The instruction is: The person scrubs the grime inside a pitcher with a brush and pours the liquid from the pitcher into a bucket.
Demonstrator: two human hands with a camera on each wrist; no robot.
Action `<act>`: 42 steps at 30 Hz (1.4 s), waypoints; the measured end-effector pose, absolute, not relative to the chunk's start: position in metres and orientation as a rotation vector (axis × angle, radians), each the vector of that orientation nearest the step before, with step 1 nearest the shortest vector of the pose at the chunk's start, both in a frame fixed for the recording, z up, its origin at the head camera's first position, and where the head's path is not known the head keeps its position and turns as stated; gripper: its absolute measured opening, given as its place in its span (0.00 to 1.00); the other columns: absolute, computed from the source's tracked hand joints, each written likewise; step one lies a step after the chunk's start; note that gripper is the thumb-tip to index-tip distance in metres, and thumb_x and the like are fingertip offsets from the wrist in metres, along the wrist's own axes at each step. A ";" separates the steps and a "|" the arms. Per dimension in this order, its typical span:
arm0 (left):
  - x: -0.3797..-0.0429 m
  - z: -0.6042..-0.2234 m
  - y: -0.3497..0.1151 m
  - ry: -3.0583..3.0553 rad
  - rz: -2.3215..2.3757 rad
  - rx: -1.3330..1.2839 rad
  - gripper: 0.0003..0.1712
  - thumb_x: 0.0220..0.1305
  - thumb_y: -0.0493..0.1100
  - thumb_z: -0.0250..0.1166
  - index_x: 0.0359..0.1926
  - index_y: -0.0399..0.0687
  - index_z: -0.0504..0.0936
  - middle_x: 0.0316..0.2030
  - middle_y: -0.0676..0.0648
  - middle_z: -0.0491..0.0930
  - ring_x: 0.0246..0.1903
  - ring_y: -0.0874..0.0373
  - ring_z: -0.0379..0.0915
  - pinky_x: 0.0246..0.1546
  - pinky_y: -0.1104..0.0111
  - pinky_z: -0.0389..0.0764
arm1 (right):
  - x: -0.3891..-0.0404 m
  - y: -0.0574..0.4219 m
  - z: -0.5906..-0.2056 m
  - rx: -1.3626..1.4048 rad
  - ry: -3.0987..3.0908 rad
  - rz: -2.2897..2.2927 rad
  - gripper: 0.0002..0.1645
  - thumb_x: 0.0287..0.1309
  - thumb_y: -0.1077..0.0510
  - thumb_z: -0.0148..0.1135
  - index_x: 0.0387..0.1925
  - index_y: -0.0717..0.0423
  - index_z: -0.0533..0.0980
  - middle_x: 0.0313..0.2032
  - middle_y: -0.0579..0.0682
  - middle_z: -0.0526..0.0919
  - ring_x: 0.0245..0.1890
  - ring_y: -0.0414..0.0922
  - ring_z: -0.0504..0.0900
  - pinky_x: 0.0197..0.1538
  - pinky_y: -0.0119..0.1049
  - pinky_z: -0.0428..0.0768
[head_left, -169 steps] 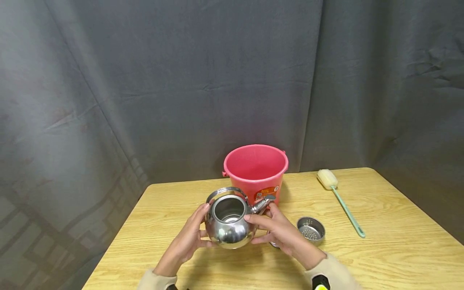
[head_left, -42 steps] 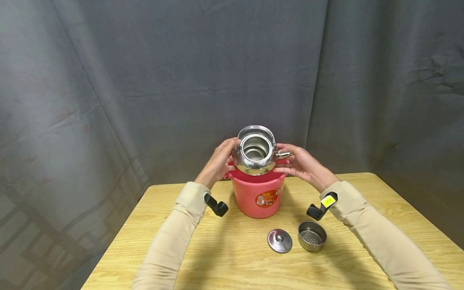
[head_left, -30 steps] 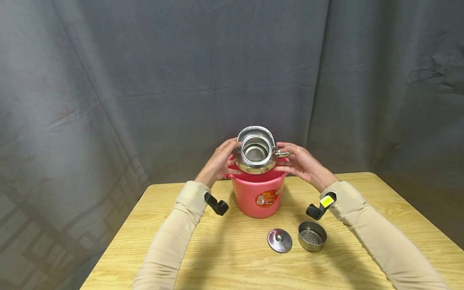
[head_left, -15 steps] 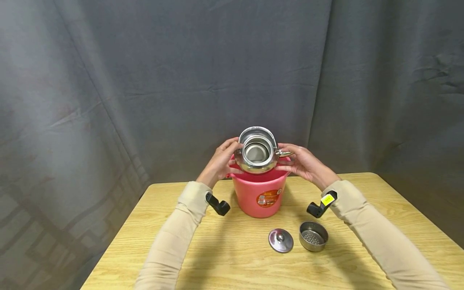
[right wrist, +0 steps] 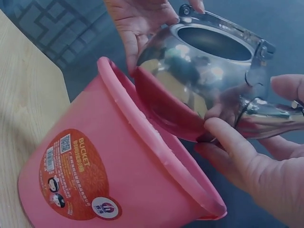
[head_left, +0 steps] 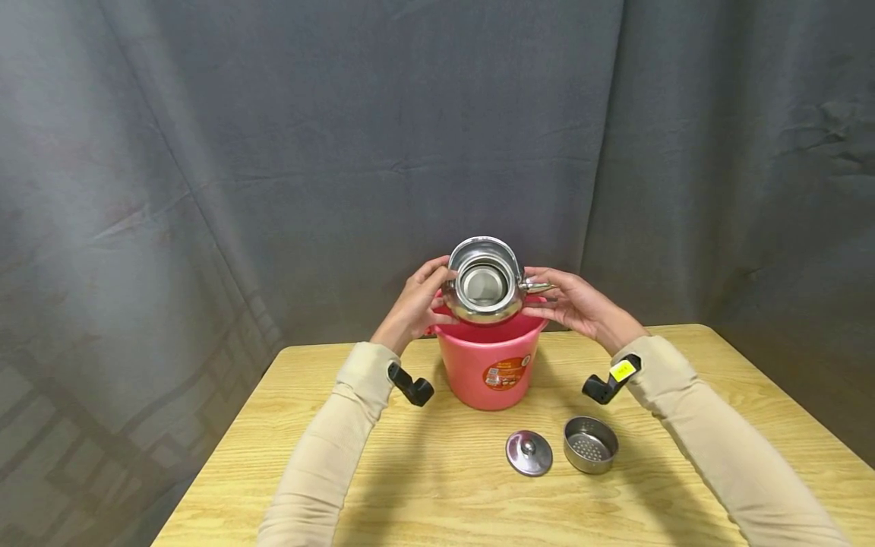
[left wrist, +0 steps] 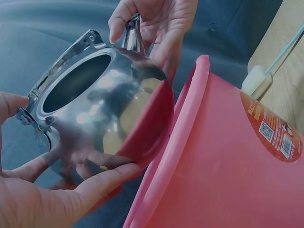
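A shiny steel kettle (head_left: 478, 311) without its lid is held in both hands over the pink bucket (head_left: 472, 372). Its round mouth faces me in the head view, and the hoop handle lies tipped back behind it. My left hand (head_left: 413, 304) grips the left side of the body, thumb and fingers spread around it. On the spout side, my right hand (head_left: 577, 304) holds the body next to the spout (right wrist: 270, 118). The kettle's underside hangs at the bucket's rim in both wrist views; whether they touch I cannot tell.
On the wooden table (head_left: 424, 486) lie the kettle's round knobbed lid (head_left: 529, 453) and a perforated steel strainer (head_left: 590, 448), nearer me than the bucket. A pale sponge brush (left wrist: 257, 80) lies beyond the bucket in the left wrist view. A grey curtain hangs behind the table.
Over the earlier frames, both hands carried the kettle from above the near table up and away to over the bucket. Since then it has tipped slightly, its inner bottom facing me more.
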State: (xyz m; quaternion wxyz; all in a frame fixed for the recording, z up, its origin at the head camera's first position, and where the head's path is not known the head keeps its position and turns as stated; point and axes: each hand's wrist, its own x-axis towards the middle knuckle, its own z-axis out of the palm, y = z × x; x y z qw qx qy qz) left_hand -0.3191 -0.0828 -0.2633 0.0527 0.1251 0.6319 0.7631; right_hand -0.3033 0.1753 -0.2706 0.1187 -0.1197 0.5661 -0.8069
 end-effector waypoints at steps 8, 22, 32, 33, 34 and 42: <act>-0.321 -0.265 -0.086 1.877 2.353 0.433 0.31 0.61 0.39 0.58 0.67 0.52 0.67 0.59 0.41 0.68 0.57 0.36 0.65 0.46 0.34 0.71 | -0.305 0.178 -0.269 -0.393 1.597 -2.372 0.24 0.67 0.68 0.47 0.63 0.63 0.60 0.44 0.58 0.77 0.43 0.49 0.81 0.52 0.43 0.78; -0.322 -0.268 -0.088 1.858 2.369 0.508 0.34 0.61 0.37 0.58 0.69 0.53 0.66 0.57 0.42 0.65 0.57 0.35 0.65 0.45 0.36 0.74 | -0.305 0.182 -0.270 -0.437 1.481 -2.386 0.18 0.66 0.72 0.47 0.54 0.57 0.72 0.41 0.58 0.82 0.42 0.51 0.83 0.49 0.44 0.80; -0.322 -0.268 -0.088 1.892 2.355 0.554 0.35 0.60 0.36 0.58 0.70 0.49 0.64 0.59 0.43 0.65 0.53 0.41 0.67 0.43 0.42 0.77 | -0.304 0.179 -0.268 -0.416 1.627 -2.339 0.25 0.62 0.74 0.50 0.59 0.59 0.65 0.38 0.54 0.83 0.38 0.48 0.84 0.46 0.40 0.82; -0.323 -0.268 -0.088 1.900 2.353 0.561 0.35 0.60 0.36 0.58 0.70 0.49 0.65 0.60 0.43 0.66 0.51 0.43 0.68 0.42 0.43 0.78 | -0.304 0.178 -0.268 -0.417 1.642 -2.336 0.25 0.63 0.75 0.50 0.60 0.59 0.64 0.37 0.54 0.83 0.37 0.48 0.84 0.46 0.40 0.82; -0.323 -0.268 -0.088 1.905 2.353 0.567 0.34 0.60 0.36 0.58 0.69 0.49 0.65 0.60 0.44 0.66 0.49 0.45 0.68 0.41 0.44 0.78 | -0.304 0.178 -0.268 -0.419 1.657 -2.334 0.26 0.63 0.75 0.50 0.60 0.59 0.63 0.36 0.54 0.84 0.36 0.47 0.85 0.46 0.39 0.82; -0.323 -0.268 -0.087 1.929 2.361 0.591 0.32 0.59 0.36 0.58 0.67 0.51 0.69 0.59 0.45 0.68 0.39 0.54 0.69 0.35 0.52 0.80 | -0.305 0.176 -0.268 -0.422 1.684 -2.355 0.28 0.60 0.76 0.48 0.61 0.59 0.62 0.35 0.55 0.83 0.35 0.47 0.84 0.45 0.38 0.83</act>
